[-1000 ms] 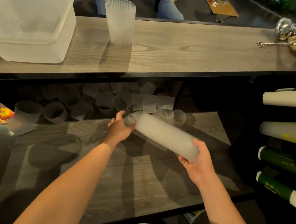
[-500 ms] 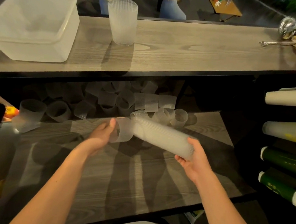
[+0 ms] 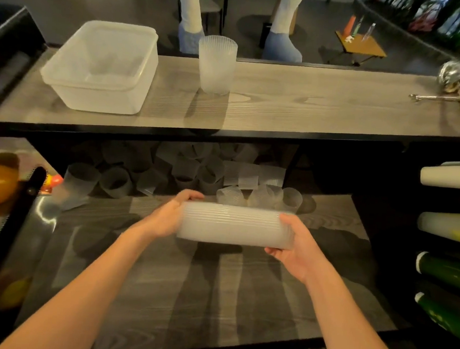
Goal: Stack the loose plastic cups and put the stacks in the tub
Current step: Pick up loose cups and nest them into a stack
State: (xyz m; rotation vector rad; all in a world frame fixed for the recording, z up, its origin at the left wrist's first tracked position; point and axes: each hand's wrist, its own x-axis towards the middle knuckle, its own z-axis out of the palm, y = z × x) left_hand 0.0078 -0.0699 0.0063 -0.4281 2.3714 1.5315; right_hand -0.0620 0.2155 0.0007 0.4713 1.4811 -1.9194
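Frosted, ribbed plastic fills both palms: a long stack of cups [image 3: 235,224] lies level between the hands, above the lower shelf [image 3: 201,289]. The left hand [image 3: 170,216] caps one end, its fingers curled over the top edge and the thumb side pressed to the rim. The right hand [image 3: 297,246] cradles the other end, fingers wrapped underneath and the thumb lying along the top. Both grips are closed on the stack.

Just behind it, at the back of the lower shelf, loose cups [image 3: 185,171] lie in a heap, some upright, some tipped on their sides; further back they fade into shadow and their number is hard to judge.

On the upper shelf [image 3: 310,106] a translucent tub [image 3: 66,81] stands at the left, seemingly with nothing in it. Just beside it to the right, apart from it, a second stack [image 3: 217,64] stands upright. At the far right end rest metal utensils [image 3: 447,80].

To the right of the shelves, rolls [image 3: 448,225] of white and green material lie one above another.
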